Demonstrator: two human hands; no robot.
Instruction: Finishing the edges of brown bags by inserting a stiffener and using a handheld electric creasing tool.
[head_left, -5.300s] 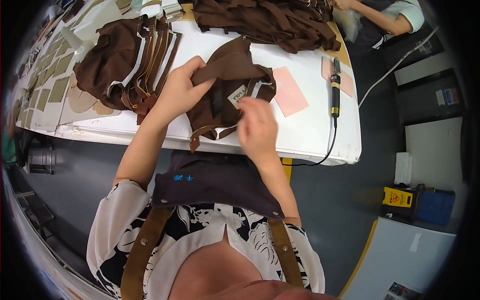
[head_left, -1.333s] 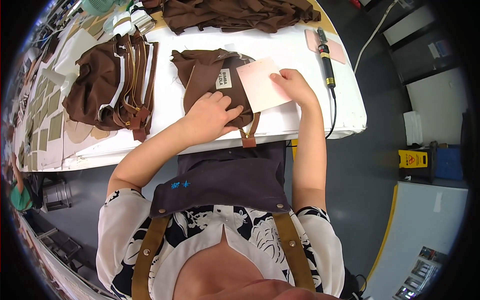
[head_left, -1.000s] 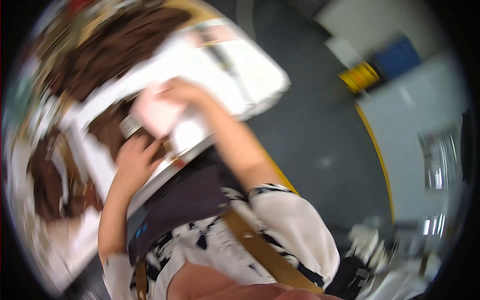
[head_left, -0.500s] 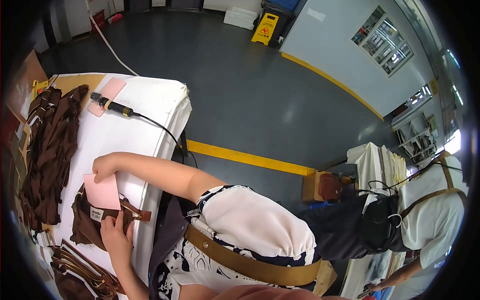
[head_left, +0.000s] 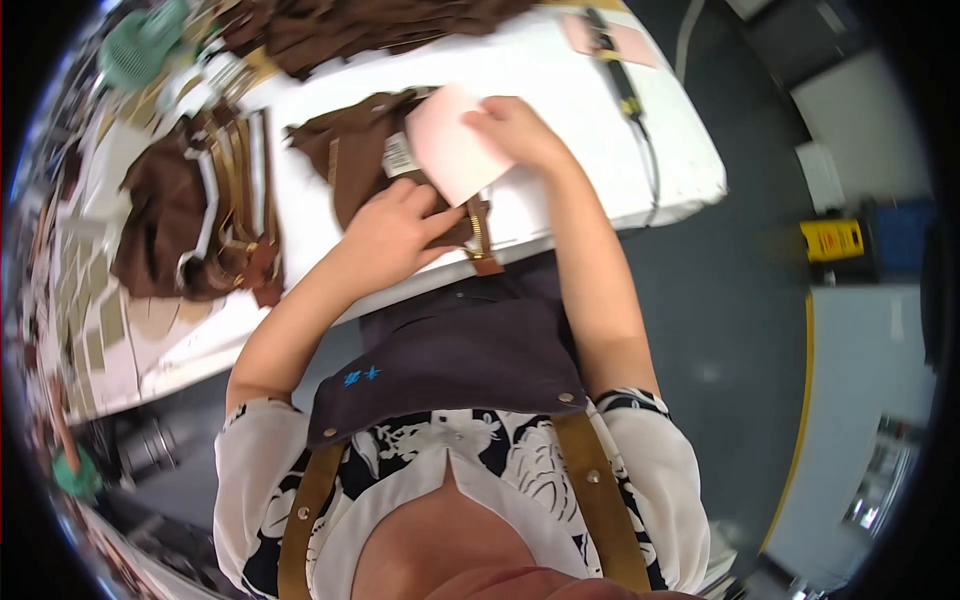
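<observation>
My right hand (head_left: pixel 512 132) pinches the upper right edge of a pink square card (head_left: pixel 455 150). Under the card lies a brown fabric piece (head_left: pixel 365 130) with a white label (head_left: pixel 398 155) and a gold zip (head_left: pixel 476 225) ending in a reddish-brown tab (head_left: pixel 487 266). My left hand (head_left: pixel 392 238) rests on the fabric's near side, thumb and fingers apart, fingertips by the card's lower corner. The card hides part of the fabric. Whether the left fingertips touch the card, I cannot tell.
The white table (head_left: pixel 560 190) ends close to my apron. To the left lies a stack of brown zipped pieces (head_left: pixel 190 210); more brown fabric (head_left: pixel 370 30) is heaped at the back. A corded black handheld tool (head_left: pixel 615 65) lies on another pink sheet (head_left: pixel 640 45) at the far right.
My view has swung round to the left, now facing the table squarely. The right hand still holds the pink card, now tilted over the fabric. The left hand stays at the fabric's near side.
</observation>
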